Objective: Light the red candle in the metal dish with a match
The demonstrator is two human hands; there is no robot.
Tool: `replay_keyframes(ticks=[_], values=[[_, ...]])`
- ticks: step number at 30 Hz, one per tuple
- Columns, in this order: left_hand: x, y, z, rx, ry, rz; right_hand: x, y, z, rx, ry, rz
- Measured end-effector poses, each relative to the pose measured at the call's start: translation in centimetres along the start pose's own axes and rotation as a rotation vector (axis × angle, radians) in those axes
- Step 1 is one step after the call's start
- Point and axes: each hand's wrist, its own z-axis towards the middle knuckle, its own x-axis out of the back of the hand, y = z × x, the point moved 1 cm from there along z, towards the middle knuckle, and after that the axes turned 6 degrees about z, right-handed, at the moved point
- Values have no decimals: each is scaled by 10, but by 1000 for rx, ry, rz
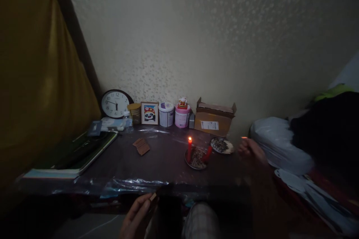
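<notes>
Low at the front, my left hand pinches a small tan flat piece; its kind is unclear in the dim light. My right hand is closed at the right of the table, blurred, with an orange glowing streak at its fingertips, apparently a lit match. To its left is a plate bearing dark bits and pale sticks. A burning red candle stands upright in a metal dish of brown bits. A shorter red candle leans at that dish's right side, with no flame visible.
Brown flat pieces lie on the plastic-covered table. Along the wall are a clock, a framed panda picture, two tins and a cardboard box. Books lie left; bags and cloth sit right.
</notes>
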Motion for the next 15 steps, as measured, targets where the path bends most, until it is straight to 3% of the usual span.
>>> replay_keyframes(ticks=[5,15], values=[[-1,-1,3,8,-40,7,21,27,-2,-81,67,-162],[1,-5,11,34,19,29,47,87,3,-154,123,-311]])
